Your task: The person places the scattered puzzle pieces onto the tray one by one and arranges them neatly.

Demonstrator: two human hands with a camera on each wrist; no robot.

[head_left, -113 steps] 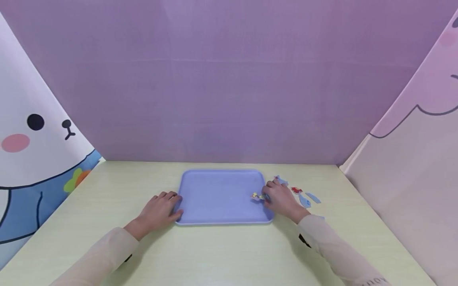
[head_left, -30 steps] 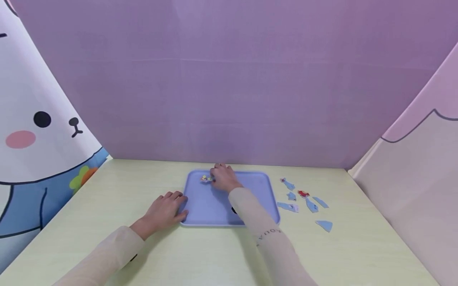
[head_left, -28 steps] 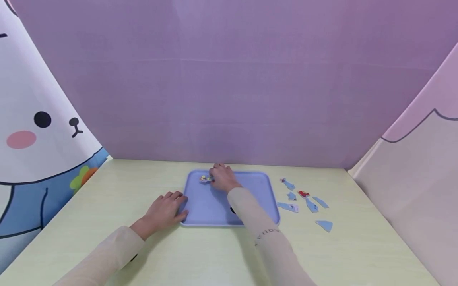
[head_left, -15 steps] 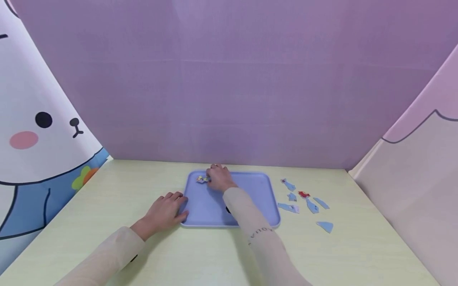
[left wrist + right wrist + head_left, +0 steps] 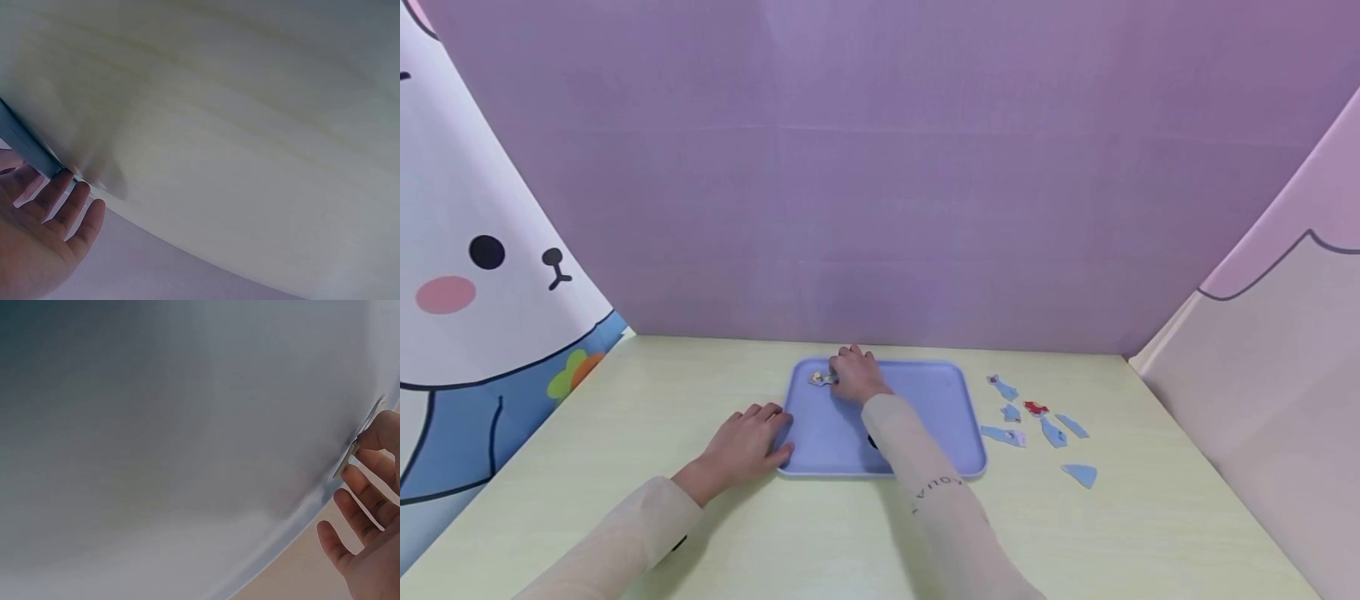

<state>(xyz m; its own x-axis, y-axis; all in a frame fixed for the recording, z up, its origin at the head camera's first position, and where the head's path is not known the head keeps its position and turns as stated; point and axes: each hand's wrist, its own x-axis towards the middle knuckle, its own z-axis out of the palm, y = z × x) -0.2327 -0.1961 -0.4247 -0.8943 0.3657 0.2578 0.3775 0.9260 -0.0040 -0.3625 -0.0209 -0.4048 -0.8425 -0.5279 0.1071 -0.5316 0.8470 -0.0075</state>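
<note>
A shallow blue-purple tray (image 5: 917, 408) lies flat on the table. My left hand (image 5: 742, 444) rests against its left side, fingers relaxed and tips at the rim; the left wrist view shows those fingers (image 5: 53, 209) slightly bent along the tray's edge. Over the tray's far left corner, my right hand (image 5: 856, 375) pinches a small flat puzzle piece (image 5: 817, 379) with yellow and green print. In the right wrist view, this thin piece (image 5: 350, 456) sits edge-on between thumb and forefinger, the other fingers loose. Part of it is covered by the hand.
Several flat pieces lie scattered right of the tray: a red one (image 5: 1036, 407), a blue triangular one (image 5: 1081, 474), a long blue one (image 5: 1003, 435) close to the tray's rim, and others. A purple backdrop (image 5: 880, 208) rises behind the pale table (image 5: 805, 542).
My right hand carried the puzzle piece from the tray's right edge to its far left corner, lately shifting slightly further left. The left hand has stayed at the tray's left side.
</note>
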